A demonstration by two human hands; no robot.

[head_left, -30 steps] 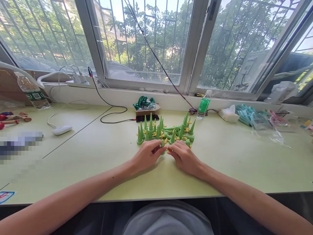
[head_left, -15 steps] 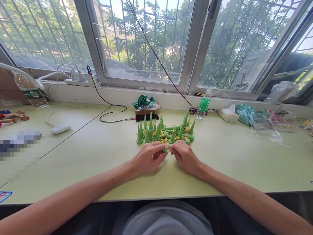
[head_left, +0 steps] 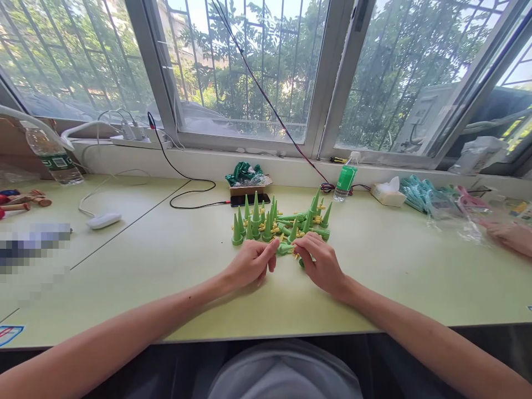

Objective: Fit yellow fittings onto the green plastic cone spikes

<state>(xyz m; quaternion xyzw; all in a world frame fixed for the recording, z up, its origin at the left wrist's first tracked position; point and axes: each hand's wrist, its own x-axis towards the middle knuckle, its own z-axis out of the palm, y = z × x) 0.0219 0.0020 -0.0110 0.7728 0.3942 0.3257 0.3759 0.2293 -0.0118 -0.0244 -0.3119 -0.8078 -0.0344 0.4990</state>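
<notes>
Both my hands meet over the table at the near edge of a cluster of green cones, several upright on round bases and others lying down, with small yellow pieces among them. My left hand is closed, its thumb and forefinger at the left end of a green cone-shaped piece lying sideways between the hands. My right hand is pinched, fingertips at the right end of that piece. Bits of yellow and green show below the right fingers; what exactly they grip is hidden.
Behind the cones lie a phone on a cable and a small box with green wrapping. A water bottle, a tissue box and plastic bags stand along the back right. Another person's hand rests at far right.
My hands have drawn slightly apart, and more of the green piece shows between them. The right hand has shifted a little right. Another person's hand has come into view at far right.
</notes>
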